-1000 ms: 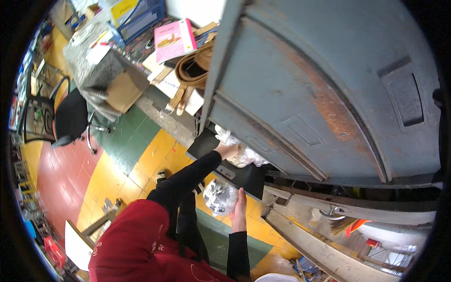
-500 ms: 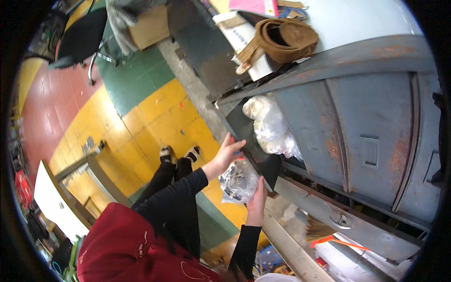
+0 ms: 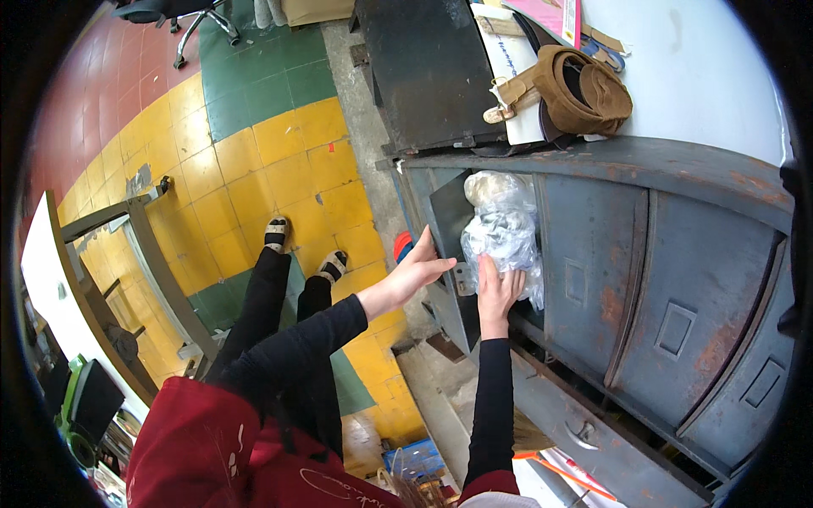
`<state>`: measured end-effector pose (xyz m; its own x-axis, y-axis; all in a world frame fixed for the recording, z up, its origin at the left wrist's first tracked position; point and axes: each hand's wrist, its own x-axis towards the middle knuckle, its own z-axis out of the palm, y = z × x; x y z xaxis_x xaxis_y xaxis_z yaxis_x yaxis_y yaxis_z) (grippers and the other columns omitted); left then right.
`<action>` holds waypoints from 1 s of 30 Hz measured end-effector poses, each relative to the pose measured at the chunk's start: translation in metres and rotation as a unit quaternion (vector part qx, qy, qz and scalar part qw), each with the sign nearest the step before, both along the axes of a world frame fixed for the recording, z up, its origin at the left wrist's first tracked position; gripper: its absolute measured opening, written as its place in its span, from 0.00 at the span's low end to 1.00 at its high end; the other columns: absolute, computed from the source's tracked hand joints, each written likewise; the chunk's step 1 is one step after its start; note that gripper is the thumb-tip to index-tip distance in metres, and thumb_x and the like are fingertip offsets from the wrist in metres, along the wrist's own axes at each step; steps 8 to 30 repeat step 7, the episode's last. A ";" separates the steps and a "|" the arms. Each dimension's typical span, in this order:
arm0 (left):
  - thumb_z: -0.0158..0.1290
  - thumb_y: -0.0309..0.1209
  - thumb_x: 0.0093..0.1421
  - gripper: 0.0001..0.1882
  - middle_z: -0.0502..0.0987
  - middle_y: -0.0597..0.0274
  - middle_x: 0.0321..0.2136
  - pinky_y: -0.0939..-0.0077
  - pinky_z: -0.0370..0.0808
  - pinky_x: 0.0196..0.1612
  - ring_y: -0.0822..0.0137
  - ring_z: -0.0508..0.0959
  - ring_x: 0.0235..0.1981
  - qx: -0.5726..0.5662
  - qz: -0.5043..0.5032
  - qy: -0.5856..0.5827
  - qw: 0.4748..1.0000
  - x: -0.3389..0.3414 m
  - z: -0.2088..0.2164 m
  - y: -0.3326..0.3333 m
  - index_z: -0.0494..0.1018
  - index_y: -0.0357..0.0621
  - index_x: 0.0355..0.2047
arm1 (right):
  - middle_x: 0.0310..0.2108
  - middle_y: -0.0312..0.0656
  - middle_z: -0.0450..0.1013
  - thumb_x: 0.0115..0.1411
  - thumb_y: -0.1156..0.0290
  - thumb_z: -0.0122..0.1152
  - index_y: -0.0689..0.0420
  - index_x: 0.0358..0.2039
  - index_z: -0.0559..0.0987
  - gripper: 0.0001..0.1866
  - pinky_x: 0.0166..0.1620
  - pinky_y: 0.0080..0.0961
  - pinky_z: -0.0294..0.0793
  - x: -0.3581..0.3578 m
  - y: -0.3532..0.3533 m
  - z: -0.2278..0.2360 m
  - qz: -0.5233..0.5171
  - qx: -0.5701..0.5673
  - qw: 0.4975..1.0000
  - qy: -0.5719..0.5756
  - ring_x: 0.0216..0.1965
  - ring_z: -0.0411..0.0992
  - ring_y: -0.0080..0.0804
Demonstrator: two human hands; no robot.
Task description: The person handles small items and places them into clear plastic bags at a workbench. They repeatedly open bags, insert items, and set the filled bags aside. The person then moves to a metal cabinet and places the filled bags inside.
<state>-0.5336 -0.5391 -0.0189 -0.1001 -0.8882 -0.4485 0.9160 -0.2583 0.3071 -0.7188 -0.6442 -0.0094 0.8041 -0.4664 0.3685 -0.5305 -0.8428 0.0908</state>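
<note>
My right hand [image 3: 499,294] reaches into an open cabinet compartment. Its outstretched fingers press on clear plastic bags [image 3: 501,229] with pale contents, which I cannot make out. The bags are stacked inside the compartment. My left hand [image 3: 417,269] is beside the edge of the open grey metal door [image 3: 450,306], thumb and fingers apart. Just past that hand shows a small red and blue thing [image 3: 402,246], partly hidden; its kind is unclear.
More grey, rusty cabinet doors [image 3: 677,330] run to the right, with a metal drawer front [image 3: 581,433] below. A brown rolled strap [image 3: 584,91] lies on the cabinet top. A white-topped table [image 3: 51,279] stands left on the yellow tiles [image 3: 241,173].
My right hand has carried the plastic bag of small parts from outside the door into the compartment, onto the other bag. My left hand has come off the bag. The view has shifted.
</note>
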 end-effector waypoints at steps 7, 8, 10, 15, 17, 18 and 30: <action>0.52 0.32 0.63 0.48 0.44 0.62 0.69 0.64 0.52 0.65 0.66 0.53 0.66 0.006 0.000 -0.018 1.000 -0.014 -0.013 0.005 0.28 0.60 0.70 | 0.25 0.42 0.64 0.54 0.73 0.60 0.39 0.53 0.73 0.25 0.35 0.40 0.63 -0.010 -0.045 -0.035 -0.133 -0.097 0.979 0.120 0.30 0.65 0.45; 0.52 0.32 0.63 0.48 0.44 0.62 0.69 0.64 0.52 0.65 0.66 0.53 0.66 0.006 0.000 -0.018 1.000 -0.014 -0.013 0.005 0.28 0.60 0.70 | 0.25 0.42 0.64 0.54 0.73 0.60 0.39 0.53 0.73 0.25 0.35 0.40 0.63 -0.010 -0.045 -0.035 -0.133 -0.097 0.979 0.120 0.30 0.65 0.45; 0.52 0.32 0.63 0.48 0.44 0.62 0.69 0.64 0.52 0.65 0.66 0.53 0.66 0.006 0.000 -0.018 1.000 -0.014 -0.013 0.005 0.28 0.60 0.70 | 0.25 0.42 0.64 0.54 0.73 0.60 0.39 0.53 0.73 0.25 0.35 0.40 0.63 -0.010 -0.045 -0.035 -0.133 -0.097 0.979 0.120 0.30 0.65 0.45; 0.52 0.32 0.63 0.48 0.44 0.62 0.69 0.64 0.52 0.65 0.66 0.53 0.66 0.006 0.000 -0.018 1.000 -0.014 -0.013 0.005 0.28 0.60 0.70 | 0.25 0.42 0.64 0.54 0.73 0.60 0.39 0.53 0.73 0.25 0.35 0.40 0.63 -0.010 -0.045 -0.035 -0.133 -0.097 0.979 0.120 0.30 0.65 0.45; 0.52 0.32 0.63 0.48 0.44 0.62 0.69 0.64 0.52 0.65 0.66 0.53 0.66 0.006 0.000 -0.018 1.000 -0.014 -0.013 0.005 0.28 0.60 0.70 | 0.25 0.42 0.64 0.54 0.73 0.60 0.39 0.53 0.73 0.25 0.35 0.40 0.63 -0.010 -0.045 -0.035 -0.133 -0.097 0.979 0.120 0.30 0.65 0.45; 0.52 0.32 0.63 0.48 0.44 0.62 0.69 0.64 0.52 0.65 0.66 0.53 0.66 0.006 0.000 -0.018 1.000 -0.014 -0.013 0.005 0.28 0.60 0.70 | 0.25 0.42 0.64 0.54 0.73 0.60 0.39 0.53 0.73 0.25 0.35 0.40 0.63 -0.010 -0.045 -0.035 -0.133 -0.097 0.979 0.120 0.30 0.65 0.45; 0.52 0.32 0.63 0.48 0.44 0.62 0.69 0.64 0.52 0.65 0.66 0.53 0.66 0.006 0.000 -0.018 1.000 -0.014 -0.013 0.005 0.28 0.60 0.70 | 0.25 0.42 0.64 0.54 0.73 0.60 0.39 0.53 0.73 0.25 0.35 0.40 0.63 -0.010 -0.045 -0.035 -0.133 -0.097 0.979 0.120 0.30 0.65 0.45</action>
